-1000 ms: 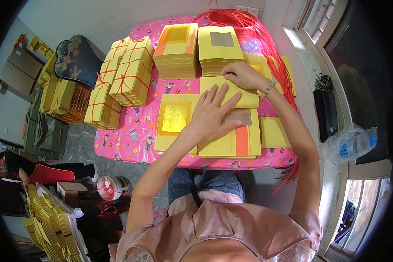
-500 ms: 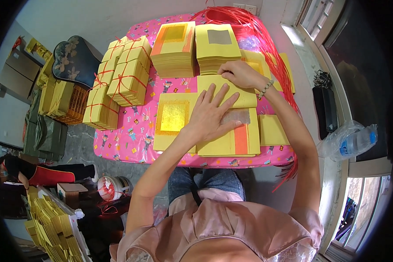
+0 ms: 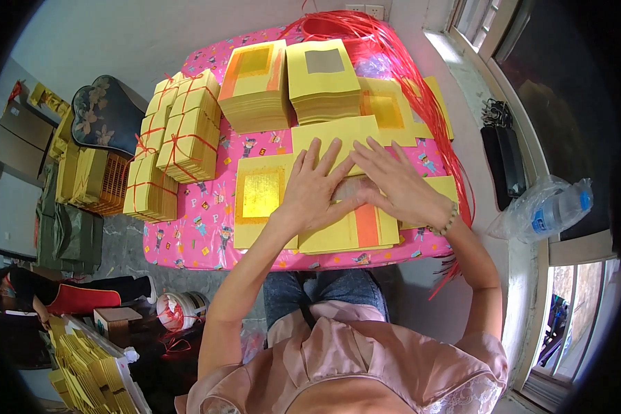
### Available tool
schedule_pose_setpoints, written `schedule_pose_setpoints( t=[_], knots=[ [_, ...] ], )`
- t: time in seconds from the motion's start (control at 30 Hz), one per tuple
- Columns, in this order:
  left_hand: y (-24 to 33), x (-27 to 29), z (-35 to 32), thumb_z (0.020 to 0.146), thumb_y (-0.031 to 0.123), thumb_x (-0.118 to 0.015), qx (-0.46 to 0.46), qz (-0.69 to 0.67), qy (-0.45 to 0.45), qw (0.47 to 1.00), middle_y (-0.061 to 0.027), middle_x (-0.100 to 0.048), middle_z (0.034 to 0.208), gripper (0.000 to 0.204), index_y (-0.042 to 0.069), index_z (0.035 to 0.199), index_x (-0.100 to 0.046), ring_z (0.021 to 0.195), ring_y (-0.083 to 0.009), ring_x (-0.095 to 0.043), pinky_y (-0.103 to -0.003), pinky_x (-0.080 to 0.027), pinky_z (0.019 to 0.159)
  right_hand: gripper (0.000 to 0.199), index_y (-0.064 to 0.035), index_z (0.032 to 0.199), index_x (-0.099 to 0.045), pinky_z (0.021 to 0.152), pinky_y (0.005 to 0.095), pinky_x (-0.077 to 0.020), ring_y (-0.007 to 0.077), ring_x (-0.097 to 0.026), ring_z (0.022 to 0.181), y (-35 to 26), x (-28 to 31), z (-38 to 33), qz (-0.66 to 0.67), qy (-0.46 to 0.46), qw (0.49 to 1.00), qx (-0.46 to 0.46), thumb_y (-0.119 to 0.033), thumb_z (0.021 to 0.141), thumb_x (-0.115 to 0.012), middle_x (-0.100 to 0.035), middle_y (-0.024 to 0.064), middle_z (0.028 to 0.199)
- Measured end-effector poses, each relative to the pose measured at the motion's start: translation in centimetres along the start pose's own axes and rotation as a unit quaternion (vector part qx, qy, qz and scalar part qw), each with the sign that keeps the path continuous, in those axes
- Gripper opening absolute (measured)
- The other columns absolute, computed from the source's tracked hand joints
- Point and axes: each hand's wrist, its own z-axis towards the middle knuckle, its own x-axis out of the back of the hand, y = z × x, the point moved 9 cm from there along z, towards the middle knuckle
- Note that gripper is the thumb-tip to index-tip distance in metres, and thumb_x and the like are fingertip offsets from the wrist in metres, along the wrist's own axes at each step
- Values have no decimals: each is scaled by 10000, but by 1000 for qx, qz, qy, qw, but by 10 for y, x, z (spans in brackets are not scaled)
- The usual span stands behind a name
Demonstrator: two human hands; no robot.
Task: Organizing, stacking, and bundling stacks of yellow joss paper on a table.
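Both of my hands lie flat, fingers spread, on yellow paper sheets (image 3: pixel 324 238) near the table's front edge. My left hand (image 3: pixel 319 188) presses on the left part of the top sheet. My right hand (image 3: pixel 400 181) rests beside it, with the two thumbs close together. Between and below the hands show a silver patch and an orange stripe (image 3: pixel 367 226). A plain yellow sheet (image 3: pixel 302 140) stretches under the fingertips. To the left lies a sheet with a gold foil square (image 3: pixel 261 196). Two tall stacks, one gold-topped (image 3: pixel 254 90) and one silver-topped (image 3: pixel 324 90), stand just beyond.
Red-tied yellow paper bundles (image 3: pixel 190 134) stand at the table's left on a pink patterned cloth (image 3: pixel 207 207). Long red strips (image 3: pixel 421 90) hang down the right side. A bagged water bottle (image 3: pixel 562 207) lies by the window. Another person (image 3: pixel 83 293) is at lower left.
My right hand has come down from the far edge of the plain sheet and now lies flat beside my left. My left hand stays spread on the paper.
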Motion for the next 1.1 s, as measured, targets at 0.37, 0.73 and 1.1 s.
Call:
schedule_pose_setpoints(
  t=[0.37, 0.73, 1.1],
  knots=[
    [-5, 1, 1, 889, 692, -510, -5, -38, -2, 999, -217, -253, 1610, 855, 153, 1539, -382, 1493, -458, -164, -537, -159, 1210, 794, -89, 1570, -265, 1222, 537, -105, 325, -166, 1523, 9, -20, -14, 14, 1, 1000, -1, -573, 976, -476, -227, 159, 1634],
    [-18, 0, -5, 914, 687, -501, 3, -18, -30, 999, -193, -179, 1640, 852, 193, 1577, -293, 1520, -399, -126, -535, -142, 1217, 754, -108, 1560, -308, 1219, 543, -110, 331, -150, 1526, 11, -25, -15, 24, 9, 1000, 1, -569, 983, -463, -220, 157, 1637],
    [-13, 13, 7, 946, 543, -548, -35, 42, 17, 998, -208, -437, 1477, 658, 126, 1448, -466, 1393, -418, -372, -508, -336, 1126, 417, -72, 1269, -620, 1051, 450, -439, 298, -576, 1241, 16, -3, 1, 1, 119, 993, 20, -303, 924, -653, -616, 155, 1320]
  ],
)
